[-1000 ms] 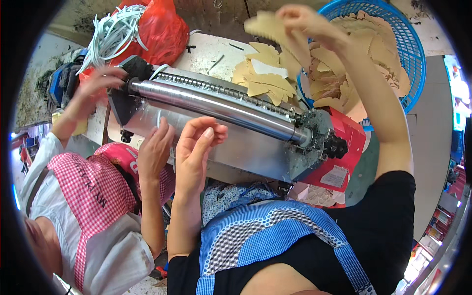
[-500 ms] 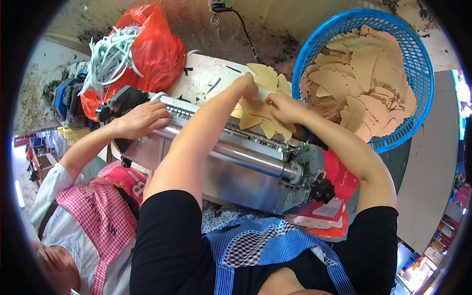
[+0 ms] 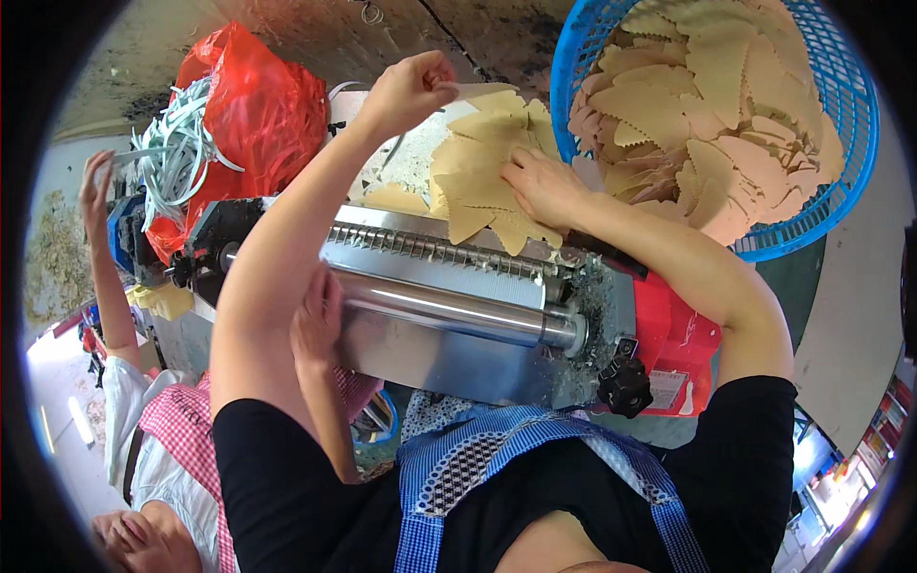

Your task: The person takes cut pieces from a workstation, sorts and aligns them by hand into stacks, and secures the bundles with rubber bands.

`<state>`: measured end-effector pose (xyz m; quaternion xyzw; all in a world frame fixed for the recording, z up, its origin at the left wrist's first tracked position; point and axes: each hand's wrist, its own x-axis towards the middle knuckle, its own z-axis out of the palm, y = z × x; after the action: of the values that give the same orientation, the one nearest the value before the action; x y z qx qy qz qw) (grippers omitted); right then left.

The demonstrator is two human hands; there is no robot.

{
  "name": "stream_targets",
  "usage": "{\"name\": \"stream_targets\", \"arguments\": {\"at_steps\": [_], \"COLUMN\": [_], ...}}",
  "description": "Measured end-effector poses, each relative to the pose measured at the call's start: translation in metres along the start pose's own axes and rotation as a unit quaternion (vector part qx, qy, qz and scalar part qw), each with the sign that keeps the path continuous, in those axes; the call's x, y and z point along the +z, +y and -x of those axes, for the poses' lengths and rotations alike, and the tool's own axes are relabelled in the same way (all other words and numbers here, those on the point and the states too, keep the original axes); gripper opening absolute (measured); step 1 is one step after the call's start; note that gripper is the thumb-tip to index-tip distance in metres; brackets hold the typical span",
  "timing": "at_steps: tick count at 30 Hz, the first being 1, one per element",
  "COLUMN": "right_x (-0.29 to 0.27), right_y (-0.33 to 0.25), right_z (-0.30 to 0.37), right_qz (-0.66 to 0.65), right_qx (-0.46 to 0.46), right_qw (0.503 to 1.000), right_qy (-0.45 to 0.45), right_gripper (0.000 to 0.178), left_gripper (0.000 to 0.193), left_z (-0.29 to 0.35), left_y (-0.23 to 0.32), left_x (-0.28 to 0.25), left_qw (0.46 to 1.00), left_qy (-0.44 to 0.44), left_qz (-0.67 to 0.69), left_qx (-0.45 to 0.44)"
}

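My left hand is raised over the back of the white worktop, its fingers curled closed. Whether anything is pinched in it I cannot make out. My right hand rests with bent fingers on a fanned pile of tan zigzag-edged sheet pieces, gripping at their right side. The pile lies just behind a roller machine with a shiny metal roller and a row of wire springs. My left forearm crosses above the machine's left end.
A blue plastic basket full of similar pieces stands at the back right. At left, a red plastic bag holds pale strips. A co-worker's hand holds a strip; their other hand is by the roller. A black knob juts out.
My left hand has lifted off the pile, up and to the left. My right hand stays at the pile. The co-worker's one hand has left the machine for the strips; their other has appeared beside the roller.
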<state>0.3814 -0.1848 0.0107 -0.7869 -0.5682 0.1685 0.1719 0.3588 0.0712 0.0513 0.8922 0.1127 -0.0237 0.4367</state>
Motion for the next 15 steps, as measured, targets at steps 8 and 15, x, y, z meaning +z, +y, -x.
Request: {"name": "stream_targets", "arguments": {"at_steps": [8,15], "right_x": [-0.071,-0.051], "right_y": [-0.008,-0.002], "right_z": [0.02,0.041], "right_qz": [-0.159,-0.464], "right_qx": [0.14,0.361], "right_qw": [0.961,0.768], "right_qy": [-0.175,-0.254], "right_gripper": [0.032,0.045], "left_gripper": [0.029,0.046], "left_z": [0.063,0.047], "left_y": [0.014,0.017], "left_x": [0.019,0.045], "left_qw": [0.913,0.916], "left_qy": [-0.406,-0.343], "left_qz": [-0.042,-0.19], "left_qx": [0.005,-0.085]}}
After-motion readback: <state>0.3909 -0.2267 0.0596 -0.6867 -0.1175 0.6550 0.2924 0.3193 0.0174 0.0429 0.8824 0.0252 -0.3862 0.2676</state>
